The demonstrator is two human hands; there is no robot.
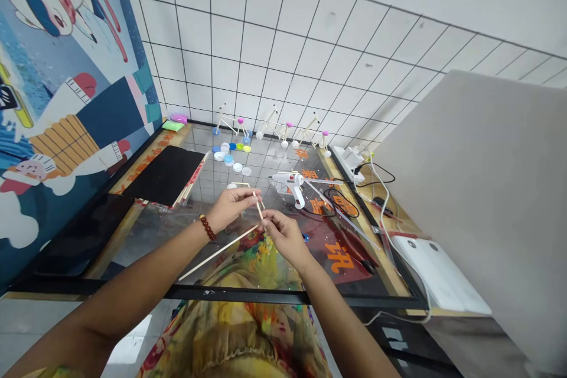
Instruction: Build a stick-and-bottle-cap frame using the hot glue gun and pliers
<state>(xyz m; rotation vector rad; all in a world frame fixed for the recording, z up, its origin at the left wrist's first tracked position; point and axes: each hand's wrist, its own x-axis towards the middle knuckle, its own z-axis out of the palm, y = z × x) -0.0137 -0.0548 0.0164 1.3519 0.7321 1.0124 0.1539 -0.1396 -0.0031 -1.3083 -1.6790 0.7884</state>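
Over the near middle of the glass-topped table, my left hand (233, 208) and my right hand (286, 236) pinch a short pale wooden stick (258, 208) between them. The left fingers grip its upper end and the right fingers its lower end. A longer thin wooden stick (217, 253) slants from close by the right fingertips toward the table's front edge; whether it touches them I cannot tell. Just beyond my hands is a white glue gun (287, 180) with its nozzle pointing left. Part of another small stick piece (241, 183) shows behind the left hand.
Several coloured bottle caps (228, 159) lie farther back. Three small stick models with caps for wheels (270, 127) stand along the back edge. A black board (170, 174) lies left. Cables (385, 189), a power strip (352, 158) and a white box (436, 271) are right.
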